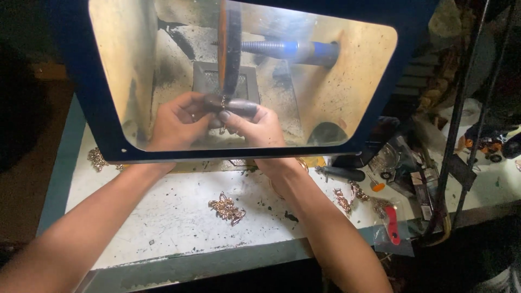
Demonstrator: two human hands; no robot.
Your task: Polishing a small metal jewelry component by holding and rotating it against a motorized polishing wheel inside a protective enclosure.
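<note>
Left hand: your left hand [176, 122] is reaching under the clear shield [347, 81], fingers pinched together on a small metal piece [223, 102].
Right hand: your right hand [255, 123] is meeting it from the other side, fingertips clamped on the same piece, dark thumb covers touching.
Piece: you are holding it right against the lower rim of the buffing wheel [230, 46]; a bit of chain is hanging below your fingers.
Wheel: it is standing on edge on a blue spindle [296, 50] running off to the right.
Room inside: the hood walls are closing in on both sides, with more open space to the right of your hands than to the left.
Shield edge: the dark blue frame [97, 108] is crossing both your wrists.
Bench: the white worktop [163, 211] is lying open between your forearms, except for a heap of gold chain [227, 208].
Edges: more chain [97, 158] is sitting at the left edge; chain links [347, 196], a red-handled tool [393, 223] and clutter are crowding the right edge.
</note>
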